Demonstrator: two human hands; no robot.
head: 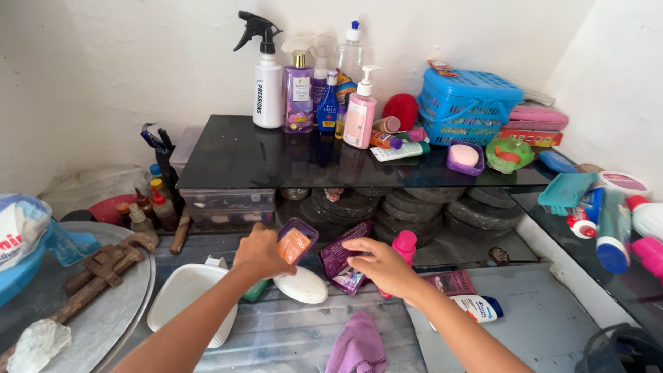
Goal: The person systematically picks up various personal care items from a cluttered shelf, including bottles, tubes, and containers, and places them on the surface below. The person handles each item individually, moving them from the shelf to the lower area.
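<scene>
The left hand (259, 252) has its grip closed around a purple soap dish (297, 243) holding an orange bar, low over the bench (311, 331). The right hand (381, 266), fingers loosely open, touches a purple sachet (338, 259) just beside it.

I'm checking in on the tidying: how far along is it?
Done: bottles and a blue basket stand on the black shelf. In hand: the left hand holds a purple soap dish; the right hand touches a purple sachet. Left: white soap, a pink-capped bottle and a purple cloth lie below.
</scene>
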